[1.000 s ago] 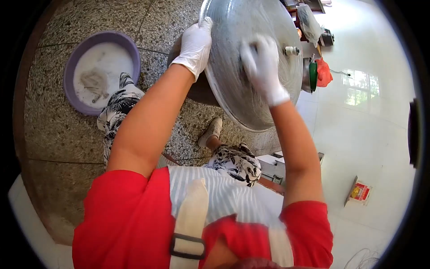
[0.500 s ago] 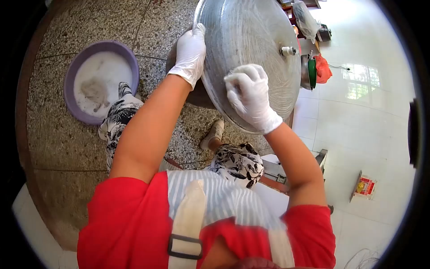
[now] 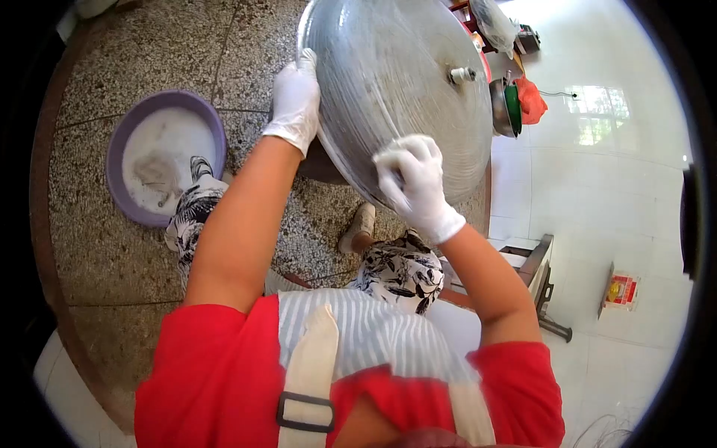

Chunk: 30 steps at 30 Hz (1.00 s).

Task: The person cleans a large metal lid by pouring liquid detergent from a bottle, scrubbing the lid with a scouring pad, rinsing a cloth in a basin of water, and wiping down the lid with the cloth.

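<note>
A large round metal lid [image 3: 373, 67], streaked with whitish suds, is held up at a tilt; a small knob [image 3: 461, 75] stands out from its face. My left hand [image 3: 295, 101], in a white glove, grips the lid's left rim, its thumb along the edge. Over the lower part of the face is my gloved right hand [image 3: 412, 179], fingers curled together; what they press or hold is hidden. Behind the lid, a dark round vessel [image 3: 321, 166] shows in part.
A purple basin [image 3: 113, 157] of sudsy water with a greyish cloth in it stands on the speckled floor at left. Metal and green bowls [image 3: 511, 108] and a red bag [image 3: 531, 101] are at the upper right. My shoe [image 3: 358, 228] is below the lid.
The lid and my left hand have shifted left in view. My right hand has moved from the middle of the lid's face to its lower part, with fingers curled.
</note>
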Tool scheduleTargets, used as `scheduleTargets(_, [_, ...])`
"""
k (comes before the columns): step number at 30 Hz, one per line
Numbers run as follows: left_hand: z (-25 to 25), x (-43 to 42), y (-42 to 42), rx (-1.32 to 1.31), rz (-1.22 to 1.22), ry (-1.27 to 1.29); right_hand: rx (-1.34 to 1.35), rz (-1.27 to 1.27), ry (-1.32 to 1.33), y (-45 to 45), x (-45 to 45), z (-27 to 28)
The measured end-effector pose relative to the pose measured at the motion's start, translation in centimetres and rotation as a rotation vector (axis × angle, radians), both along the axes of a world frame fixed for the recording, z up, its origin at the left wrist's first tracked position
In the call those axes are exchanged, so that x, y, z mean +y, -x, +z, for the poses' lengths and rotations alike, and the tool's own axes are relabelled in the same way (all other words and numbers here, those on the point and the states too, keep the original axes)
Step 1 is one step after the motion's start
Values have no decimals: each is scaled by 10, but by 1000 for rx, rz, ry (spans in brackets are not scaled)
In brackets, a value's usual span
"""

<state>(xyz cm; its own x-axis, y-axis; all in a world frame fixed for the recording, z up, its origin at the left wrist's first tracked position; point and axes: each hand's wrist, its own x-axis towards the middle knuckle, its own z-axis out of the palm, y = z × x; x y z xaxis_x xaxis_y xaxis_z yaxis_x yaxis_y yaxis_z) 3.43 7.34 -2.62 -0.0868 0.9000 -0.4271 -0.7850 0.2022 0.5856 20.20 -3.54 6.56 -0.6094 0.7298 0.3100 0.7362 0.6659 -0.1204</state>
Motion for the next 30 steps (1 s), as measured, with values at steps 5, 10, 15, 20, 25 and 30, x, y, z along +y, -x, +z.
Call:
scheduleTargets(5, [-8, -1, -4, 90, 17, -75, 73, -15, -89, 18, 72, 4])
scheduleTargets(10, [-6, -10, 2, 256, -22, -50, 0, -264, 15, 45, 227, 9])
scheduleTargets(15, [-1, -12, 0, 193, 36, -48, 95, -236, -56, 47, 250, -5])
scheduleTargets(20, [0, -10, 1, 144, 28, -74, -61, 149, 10, 50, 103, 12])
scheduleTargets(25, [-7, -12, -2, 171, 14, -75, 76, -211, 7, 3, 190, 2])
scheduleTargets(30, [7, -10, 1, 189, 53, -11, 86, -598, -37, -27, 232, 4])
